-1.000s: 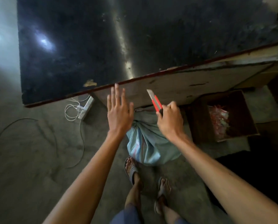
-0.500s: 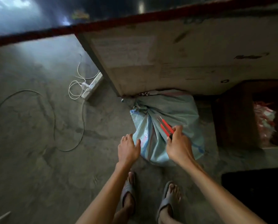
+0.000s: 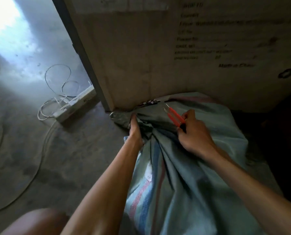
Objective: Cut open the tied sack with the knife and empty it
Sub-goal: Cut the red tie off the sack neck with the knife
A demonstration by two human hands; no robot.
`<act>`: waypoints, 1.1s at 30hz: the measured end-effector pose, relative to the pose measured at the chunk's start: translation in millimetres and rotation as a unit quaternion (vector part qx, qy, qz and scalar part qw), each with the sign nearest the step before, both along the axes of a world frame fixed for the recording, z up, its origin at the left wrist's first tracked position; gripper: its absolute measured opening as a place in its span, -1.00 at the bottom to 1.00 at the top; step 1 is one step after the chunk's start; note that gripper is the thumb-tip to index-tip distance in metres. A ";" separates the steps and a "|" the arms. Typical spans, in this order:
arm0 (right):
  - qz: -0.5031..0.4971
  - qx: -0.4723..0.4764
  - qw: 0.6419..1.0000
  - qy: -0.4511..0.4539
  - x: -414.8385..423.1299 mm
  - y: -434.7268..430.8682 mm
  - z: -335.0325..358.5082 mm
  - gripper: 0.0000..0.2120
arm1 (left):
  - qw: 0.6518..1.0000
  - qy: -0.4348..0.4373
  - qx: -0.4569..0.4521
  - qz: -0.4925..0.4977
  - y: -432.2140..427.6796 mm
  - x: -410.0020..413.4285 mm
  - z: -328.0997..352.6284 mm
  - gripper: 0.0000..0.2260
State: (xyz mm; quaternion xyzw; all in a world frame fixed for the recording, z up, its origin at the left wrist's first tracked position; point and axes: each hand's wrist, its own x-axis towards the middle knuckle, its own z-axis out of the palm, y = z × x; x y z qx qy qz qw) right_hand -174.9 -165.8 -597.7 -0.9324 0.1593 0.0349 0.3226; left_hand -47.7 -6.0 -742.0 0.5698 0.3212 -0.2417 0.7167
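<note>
A pale blue-green woven sack [image 3: 188,175] with red and blue stripes lies on the concrete floor against a large cardboard box. Its neck is bunched and tied at the upper left. My left hand [image 3: 136,131] is closed around that gathered neck. My right hand [image 3: 194,135] hovers just right of the neck and grips a red utility knife [image 3: 174,116]. The short blade points up and away from me, above the sack's folds and clear of the fabric.
The large cardboard box [image 3: 141,53] with printed text stands directly behind the sack. A white power strip [image 3: 75,106] with looped white cables lies on the floor to the left. My knee [image 3: 38,221] shows at the bottom left. The right side is dark.
I have crouched much closer to the sack. My left hand went from open beside the sack to gripping its tied neck. My right hand kept hold of the knife.
</note>
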 end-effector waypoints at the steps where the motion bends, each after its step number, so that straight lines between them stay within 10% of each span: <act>1: 0.001 0.002 1.000 -0.013 1.5 -2.9 -5.7 -0.76 | 0.999 -0.010 -0.010 0.037 -1.2 1.4 -4.2 0.04; 8: -0.113 0.101 0.985 -0.083 -39.1 -13.2 13.6 -0.77 | 0.952 -0.191 -0.101 0.215 -17.9 -70.5 90.1 -0.13; 16: -0.093 0.282 0.888 -0.352 -87.2 -15.3 129.5 -0.83 | 0.899 -0.434 -0.054 -0.034 -31.2 -114.5 233.5 -0.47; 23: -0.087 0.319 0.837 -0.435 -116.1 -0.8 159.4 -0.55 | 0.771 -0.554 0.050 -0.311 -24.2 -166.9 289.6 -0.55; 33: -0.139 0.340 0.818 -0.443 -116.4 -28.0 147.9 -0.59 | 0.762 -0.561 -0.005 -0.323 -16.5 -180.6 297.6 -0.79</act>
